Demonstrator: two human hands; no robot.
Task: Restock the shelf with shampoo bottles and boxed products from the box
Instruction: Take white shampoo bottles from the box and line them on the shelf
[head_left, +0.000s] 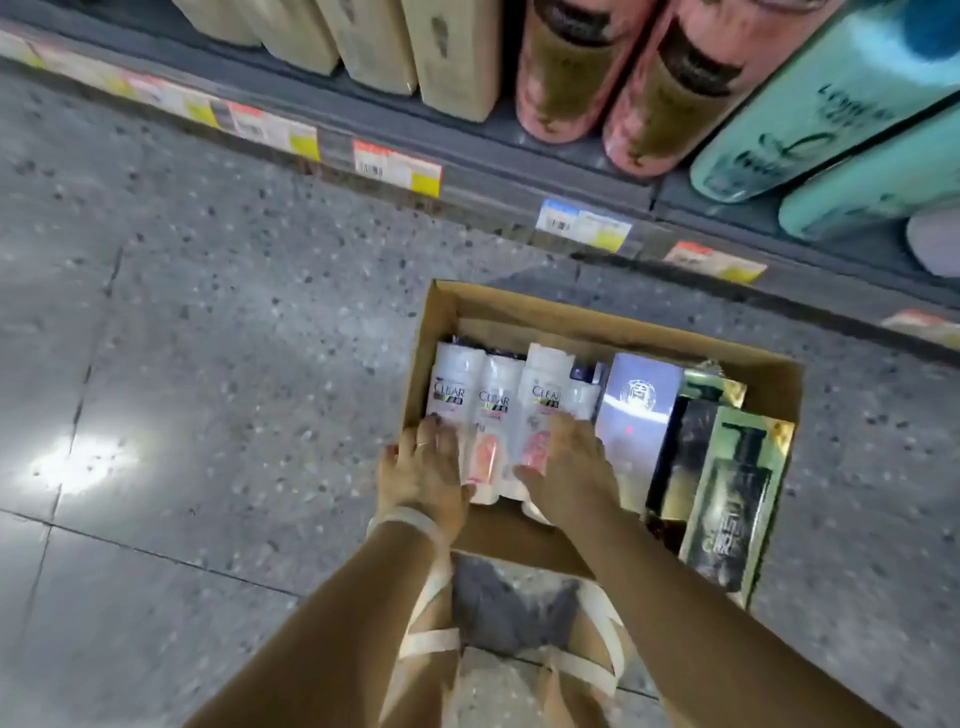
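An open cardboard box (519, 306) sits on the floor below the shelf (519, 171). Three white Clear shampoo bottles lie side by side in its left half: left bottle (449, 387), middle bottle (496, 400), right bottle (545, 384). My left hand (423, 467) wraps over the lower end of the left bottle. My right hand (569, 467) covers the lower end of the right bottle, thumb between it and the middle one. Boxed products fill the right half: a silver-blue box (636, 405), a dark box (680, 457) and a green box (732, 499).
On the bottom shelf stand beige boxes (457, 57), pink bottles (571, 67) and teal bottles (831, 104). Price tags (397, 166) run along its edge. Grey speckled floor (208, 364) spreads to the left. A box flap with tape (519, 623) lies under my forearms.
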